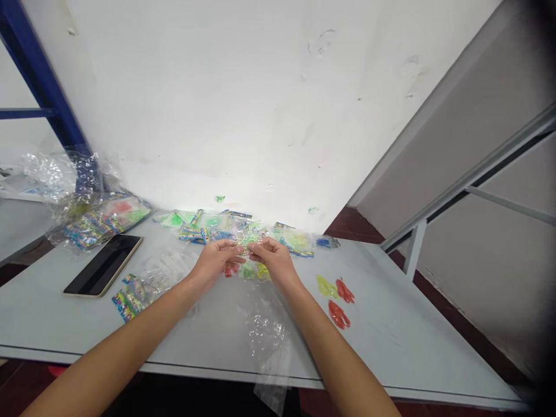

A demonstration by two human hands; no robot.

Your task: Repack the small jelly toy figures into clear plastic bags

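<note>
Left grip (pixel 215 260) and right grip (pixel 275 260) both narrow, pinching a clear plastic packet (pixel 249 246) between them; red jelly toys (pixel 339 314) and a yellow jelly toy (pixel 326 286) lie right of the right grip on the worktop (pixel 391 336).

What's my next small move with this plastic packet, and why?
I'd suggest gently pulling the clear packet apart, since your left hand and right hand both pinch it near the middle, and a red shape lies unwrapped on the table, so this one probably comes out too.
</note>
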